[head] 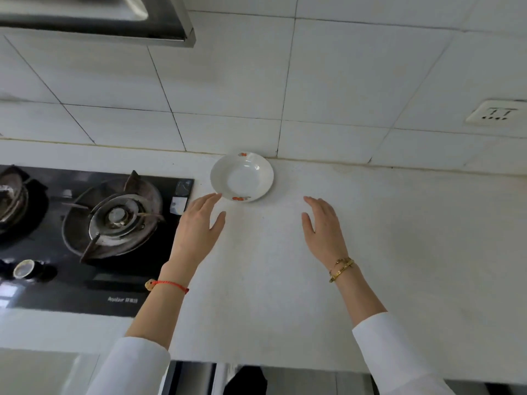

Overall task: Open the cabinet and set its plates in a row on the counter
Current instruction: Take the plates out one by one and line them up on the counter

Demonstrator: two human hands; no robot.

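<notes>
Plate (pixel 242 178): lay flat on the desk (pixel 370 223), at the tiled wall (pixel 342 81), right of the stove (pixel 94 238).
Left hand (pixel 196 226): grip spread, fingertips just beside plate rim.
Right hand (pixel 323 226): grip spread, empty, apart from plate.

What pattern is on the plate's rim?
White plate with small orange-red motifs at its near and far rim; head view.

Plate (pixel 241 177) on counter (pixel 399 223) (stove (pixel 94 223) left), against wall.

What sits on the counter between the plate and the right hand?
Nothing: in the head view only bare counter separates the plate from the right hand.
</notes>
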